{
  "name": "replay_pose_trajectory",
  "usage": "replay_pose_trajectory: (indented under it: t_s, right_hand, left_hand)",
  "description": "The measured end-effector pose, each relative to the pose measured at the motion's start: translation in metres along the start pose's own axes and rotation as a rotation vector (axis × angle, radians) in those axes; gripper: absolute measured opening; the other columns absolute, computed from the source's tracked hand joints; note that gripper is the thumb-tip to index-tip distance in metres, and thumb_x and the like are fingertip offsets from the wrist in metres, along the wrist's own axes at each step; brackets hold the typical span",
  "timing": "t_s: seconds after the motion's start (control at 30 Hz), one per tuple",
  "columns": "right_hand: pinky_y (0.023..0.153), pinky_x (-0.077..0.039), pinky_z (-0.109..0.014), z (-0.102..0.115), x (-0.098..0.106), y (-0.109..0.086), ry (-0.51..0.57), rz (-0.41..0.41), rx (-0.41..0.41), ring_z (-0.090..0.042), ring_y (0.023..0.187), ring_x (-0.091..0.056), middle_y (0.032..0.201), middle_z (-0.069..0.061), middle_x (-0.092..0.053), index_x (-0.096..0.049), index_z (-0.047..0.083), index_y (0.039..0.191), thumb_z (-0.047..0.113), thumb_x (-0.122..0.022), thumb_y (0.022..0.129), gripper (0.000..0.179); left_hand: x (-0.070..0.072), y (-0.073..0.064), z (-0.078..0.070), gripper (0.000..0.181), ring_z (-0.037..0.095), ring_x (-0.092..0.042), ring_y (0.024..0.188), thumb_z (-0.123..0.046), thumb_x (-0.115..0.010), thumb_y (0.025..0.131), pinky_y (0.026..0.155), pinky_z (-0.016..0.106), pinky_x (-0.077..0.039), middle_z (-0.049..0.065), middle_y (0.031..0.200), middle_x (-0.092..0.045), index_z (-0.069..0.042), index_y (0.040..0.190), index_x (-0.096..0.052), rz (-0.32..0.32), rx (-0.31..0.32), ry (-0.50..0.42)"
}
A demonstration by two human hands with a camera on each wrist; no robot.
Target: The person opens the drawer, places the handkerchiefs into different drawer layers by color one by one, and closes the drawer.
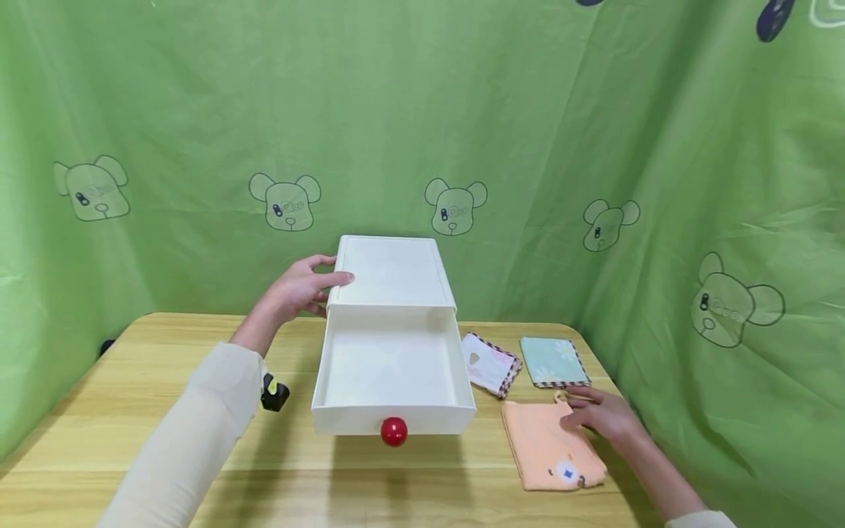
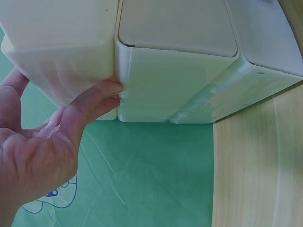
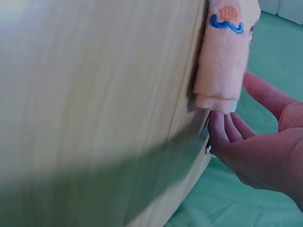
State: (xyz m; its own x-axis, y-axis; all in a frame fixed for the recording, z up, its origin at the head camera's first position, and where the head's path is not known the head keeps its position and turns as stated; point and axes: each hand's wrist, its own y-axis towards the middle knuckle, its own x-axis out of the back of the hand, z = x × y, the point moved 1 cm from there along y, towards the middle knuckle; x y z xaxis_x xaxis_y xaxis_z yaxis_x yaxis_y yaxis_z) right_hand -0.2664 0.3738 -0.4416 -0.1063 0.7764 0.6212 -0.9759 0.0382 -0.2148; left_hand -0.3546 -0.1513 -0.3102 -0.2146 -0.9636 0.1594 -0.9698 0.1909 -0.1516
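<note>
A white drawer unit [image 1: 389,271] stands mid-table with its top drawer [image 1: 394,422], which has a round red knob [image 1: 394,432], pulled out and nothing inside. My left hand [image 1: 300,286] holds the unit's left side. Its thumb lies over the top edge; in the left wrist view the fingers of the left hand [image 2: 52,137] touch the side near a seam. At the right lies a folded orange towel [image 1: 548,444] with an embroidered face. My right hand [image 1: 604,414] is at its upper right corner, thumb over the towel and fingers at its edge beside the hanging loop.
A white folded cloth [image 1: 488,363] with a checked border lies right of the drawer, and a light-green folded cloth [image 1: 554,361] lies behind the towel. A small black object [image 1: 273,394] sits by my left forearm. Green curtain [image 1: 396,132] surrounds the wooden table [image 1: 165,411].
</note>
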Motion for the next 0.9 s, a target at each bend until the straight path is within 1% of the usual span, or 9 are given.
replay_pose_trajectory:
  t_s: [0.13,0.33,0.4,0.57,0.77,0.9]
  right_hand:
    - [0.099,-0.041,-0.057,-0.0023,-0.0017,0.0008,-0.019,0.025,0.0,-0.046,0.121,-0.046,0.136,-0.029,-0.047,-0.04,-0.004,0.141,0.021,-0.079,0.075,0.08]
    - [0.098,-0.042,-0.058,-0.006,-0.004,0.0027,-0.011,0.034,-0.018,-0.048,0.123,-0.042,0.137,-0.031,-0.043,-0.039,-0.004,0.141,0.019,-0.079,0.075,0.081]
    - [0.097,-0.043,-0.058,-0.0059,-0.0043,0.0026,-0.004,0.036,-0.019,-0.049,0.123,-0.041,0.138,-0.031,-0.042,-0.039,-0.003,0.141,0.017,-0.078,0.075,0.08]
    - [0.094,-0.047,-0.053,-0.0041,-0.0059,0.0016,0.014,0.032,-0.029,-0.049,0.123,-0.04,0.137,-0.032,-0.041,-0.04,-0.004,0.14,0.014,-0.078,0.074,0.079]
    - [0.092,-0.049,-0.05,-0.0029,-0.0072,0.0013,0.007,0.02,-0.033,-0.049,0.122,-0.041,0.136,-0.032,-0.042,-0.041,-0.006,0.139,0.012,-0.078,0.073,0.078]
    - [0.089,-0.052,-0.047,-0.0019,-0.0079,0.0011,0.009,0.016,-0.036,-0.049,0.122,-0.041,0.135,-0.032,-0.043,-0.042,-0.007,0.138,0.01,-0.078,0.073,0.076]
  left_hand:
    - [0.0002,-0.0004,0.0003,0.089,0.024,-0.061,0.074,-0.033,-0.076,0.08,0.081,0.046,-0.057,0.018,0.115,-0.058,-0.017,0.15,-0.025,-0.006,-0.001,0.005]
    - [-0.001,-0.0003,0.0,0.09,0.024,-0.065,0.075,-0.031,-0.076,0.08,0.081,0.047,-0.057,0.018,0.116,-0.058,-0.016,0.151,-0.022,0.008,-0.01,-0.006]
    - [-0.0012,0.0002,0.0002,0.089,0.024,-0.065,0.075,-0.031,-0.076,0.08,0.08,0.047,-0.057,0.018,0.116,-0.059,-0.017,0.15,-0.024,0.001,-0.006,-0.011]
    - [-0.001,0.0011,0.0006,0.089,0.023,-0.064,0.072,-0.031,-0.077,0.08,0.08,0.047,-0.057,0.019,0.116,-0.059,-0.017,0.15,-0.024,-0.002,-0.003,-0.01]
    - [-0.0012,0.0007,0.0005,0.089,0.021,-0.062,0.069,-0.031,-0.076,0.08,0.081,0.048,-0.057,0.019,0.115,-0.058,-0.017,0.15,-0.024,-0.002,-0.008,-0.005]
    - [-0.0013,0.001,0.0009,0.09,0.022,-0.063,0.071,-0.032,-0.076,0.08,0.081,0.048,-0.056,0.018,0.115,-0.059,-0.017,0.15,-0.023,-0.001,-0.01,-0.004]
